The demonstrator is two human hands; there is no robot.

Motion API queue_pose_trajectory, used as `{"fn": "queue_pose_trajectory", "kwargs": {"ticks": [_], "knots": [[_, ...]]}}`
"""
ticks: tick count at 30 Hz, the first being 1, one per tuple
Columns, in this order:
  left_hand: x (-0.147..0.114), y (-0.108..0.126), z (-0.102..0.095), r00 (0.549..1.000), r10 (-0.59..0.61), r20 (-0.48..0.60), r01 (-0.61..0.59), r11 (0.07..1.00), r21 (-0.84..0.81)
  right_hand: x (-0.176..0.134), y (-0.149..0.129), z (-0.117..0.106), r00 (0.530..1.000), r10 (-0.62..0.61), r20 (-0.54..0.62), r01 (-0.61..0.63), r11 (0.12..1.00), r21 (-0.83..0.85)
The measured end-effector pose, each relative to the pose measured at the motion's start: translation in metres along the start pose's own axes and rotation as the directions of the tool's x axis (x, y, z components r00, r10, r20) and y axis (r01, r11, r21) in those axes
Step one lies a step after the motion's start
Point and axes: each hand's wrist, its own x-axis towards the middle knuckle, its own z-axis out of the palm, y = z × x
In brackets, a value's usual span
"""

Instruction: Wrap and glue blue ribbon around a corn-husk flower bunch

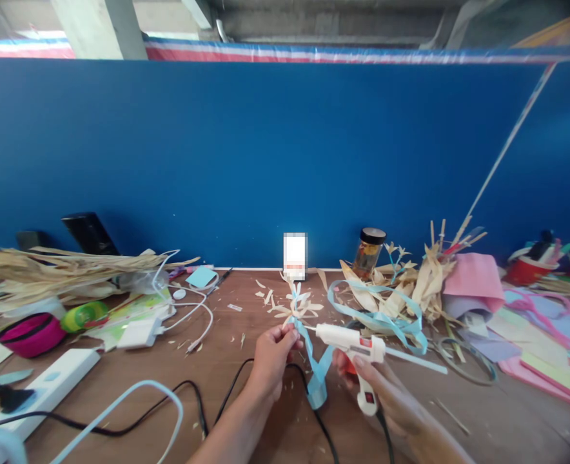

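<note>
My left hand (pixel 278 353) pinches the lower end of a flower made of pale dried husk strips (pixel 297 309) with a light blue centre. From that end a light blue ribbon (pixel 318 374) hangs and curls down onto the table. My right hand (pixel 362 370) is wrapped round a white hot glue gun (pixel 350 341). The gun's nozzle points left, close beside the stem at my left fingertips; whether it touches cannot be made out. A pale blue glue stick (pixel 415 361) sticks out of the gun's back. Part of the right fingers is hidden behind the handle.
A phone (pixel 295 254) leans on the blue partition. Dried husks (pixel 72 270) lie left, a white power strip (pixel 55 386) in front. A black-lidded jar (pixel 369 251), loose blue ribbon (pixel 382 309) and coloured papers (pixel 546 341) are right. Black cable (pixel 321 425) crosses the brown table.
</note>
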Motion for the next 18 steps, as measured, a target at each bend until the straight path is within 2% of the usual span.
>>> {"fn": "queue_pose_trajectory", "kwargs": {"ticks": [5, 10, 18], "knots": [[-0.0005, -0.0008, 0.0007, 1.0, 0.004, 0.014, -0.004, 1.0, -0.008, 0.0014, 0.0005, 0.005, 0.996, 0.042, -0.079, -0.041, 0.999, 0.023], [-0.0006, 0.0011, 0.0002, 1.0, 0.006, 0.005, -0.005, 1.0, -0.024, 0.0031, 0.0019, 0.0048, 0.992, 0.096, -0.079, -0.092, 0.994, 0.055], [0.001, 0.0016, -0.0003, 1.0, 0.01, 0.013, -0.009, 0.999, -0.054, 0.004, 0.002, 0.0037, 0.993, 0.068, -0.093, -0.064, 0.997, 0.044]]}}
